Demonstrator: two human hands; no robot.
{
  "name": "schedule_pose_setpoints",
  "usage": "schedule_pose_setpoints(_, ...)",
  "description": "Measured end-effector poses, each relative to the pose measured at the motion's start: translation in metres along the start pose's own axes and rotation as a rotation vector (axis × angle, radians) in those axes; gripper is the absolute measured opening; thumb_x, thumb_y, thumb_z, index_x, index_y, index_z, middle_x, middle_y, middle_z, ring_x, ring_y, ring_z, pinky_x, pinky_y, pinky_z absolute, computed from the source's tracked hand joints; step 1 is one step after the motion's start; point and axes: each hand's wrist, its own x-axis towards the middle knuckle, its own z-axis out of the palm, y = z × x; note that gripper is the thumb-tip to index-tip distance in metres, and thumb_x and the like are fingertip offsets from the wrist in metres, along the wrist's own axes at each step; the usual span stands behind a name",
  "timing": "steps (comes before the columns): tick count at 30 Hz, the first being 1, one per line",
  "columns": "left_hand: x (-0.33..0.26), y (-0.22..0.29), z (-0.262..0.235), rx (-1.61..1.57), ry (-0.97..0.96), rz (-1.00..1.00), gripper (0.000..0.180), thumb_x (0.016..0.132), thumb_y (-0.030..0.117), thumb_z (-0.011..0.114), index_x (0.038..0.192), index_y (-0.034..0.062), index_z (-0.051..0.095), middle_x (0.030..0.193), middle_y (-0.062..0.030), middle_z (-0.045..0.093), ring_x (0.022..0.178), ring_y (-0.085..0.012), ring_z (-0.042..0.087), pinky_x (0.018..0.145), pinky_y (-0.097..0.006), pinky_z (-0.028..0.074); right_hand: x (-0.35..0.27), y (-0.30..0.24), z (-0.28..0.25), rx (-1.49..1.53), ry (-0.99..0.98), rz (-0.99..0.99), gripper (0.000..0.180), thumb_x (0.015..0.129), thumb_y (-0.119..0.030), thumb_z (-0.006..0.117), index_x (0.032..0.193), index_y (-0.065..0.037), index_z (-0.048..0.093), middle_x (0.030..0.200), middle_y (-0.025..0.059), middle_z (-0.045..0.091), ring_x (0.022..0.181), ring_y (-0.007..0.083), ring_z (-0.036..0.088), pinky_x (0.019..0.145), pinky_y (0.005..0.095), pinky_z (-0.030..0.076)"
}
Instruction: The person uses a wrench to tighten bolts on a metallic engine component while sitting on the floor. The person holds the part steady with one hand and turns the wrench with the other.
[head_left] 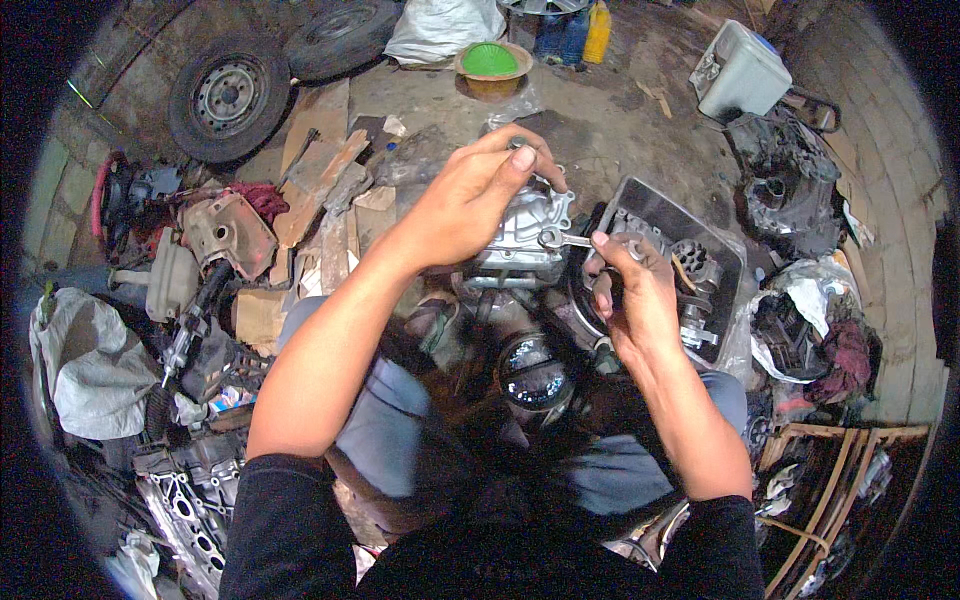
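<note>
A silvery cast-metal housing is in front of me, between my knees. My left hand is closed over its far upper side, thumb bent beside a small dark round piece; its fingertips are partly hidden. A wrench is gripped in my right hand, thumb along the shank. Its head meets the near face of the housing, around what looks like a bolt. Below the housing sits a dark, shiny rounded part.
Right of the housing, a dark tray holds gears and metal parts. Two wheels lean at the far left. A basin with a green bowl stands far ahead, a white container far right. An engine head lies near left.
</note>
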Motion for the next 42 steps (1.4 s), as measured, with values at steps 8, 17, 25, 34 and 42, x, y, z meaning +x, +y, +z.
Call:
schedule_pose_setpoints(8,0.000,0.000,0.000,-0.027,-0.001,-0.005,0.061,0.111,0.040,0.028,0.101,0.0002,0.072,0.117,-0.0150,0.063,0.117,-0.0306,0.060,0.106,-0.039,0.042,0.027,-0.007,0.022,-0.086,0.031,-0.196,0.022,0.090,-0.015,0.074,0.100,0.002,0.064,0.073,0.0094,0.067,0.047,0.0112,0.050,0.042,0.0274,0.035)
schedule_pose_setpoints(17,-0.001,-0.004,0.007,-0.066,0.117,-0.051,0.040,0.110,0.039,0.037,0.127,0.0039,0.042,0.114,-0.0150,0.062,0.111,-0.0257,0.061,0.103,-0.040,0.044,0.045,-0.009,0.051,-0.310,0.018,-0.407,0.023,0.093,-0.018,0.072,0.101,0.004,0.068,0.072,0.0063,0.068,0.054,0.0097,0.055,0.047,0.0277,0.040)
schedule_pose_setpoints(25,-0.002,-0.001,0.004,-0.059,0.089,-0.075,0.048,0.110,0.047,0.032,0.132,0.0049,0.037,0.115,-0.0156,0.062,0.116,-0.0252,0.060,0.108,-0.040,0.041,0.033,-0.033,0.020,-0.216,0.074,-0.490,0.030,0.102,-0.029,0.064,0.098,0.000,0.065,0.066,0.0023,0.060,0.052,0.0082,0.051,0.046,0.0245,0.037)
schedule_pose_setpoints(34,0.000,0.002,0.006,-0.012,0.136,-0.104,0.043,0.108,0.044,0.040,0.128,0.0057,0.043,0.108,-0.0180,0.067,0.107,-0.0303,0.066,0.097,-0.042,0.048,0.010,-0.029,0.001,-0.526,-0.117,-0.876,0.012,0.091,-0.008,0.074,0.097,0.003,0.074,0.086,0.0087,0.070,0.061,0.0128,0.062,0.052,0.0242,0.048)
schedule_pose_setpoints(42,0.002,-0.001,0.005,-0.023,0.121,-0.118,0.056,0.108,0.056,0.031,0.129,0.0053,0.044,0.111,-0.0146,0.065,0.112,-0.0255,0.061,0.103,-0.040,0.043,-0.002,-0.036,0.028,-0.184,-0.264,-0.579,0.017,0.095,-0.008,0.071,0.097,0.009,0.071,0.082,0.0117,0.071,0.061,0.0162,0.067,0.052,0.0295,0.056)
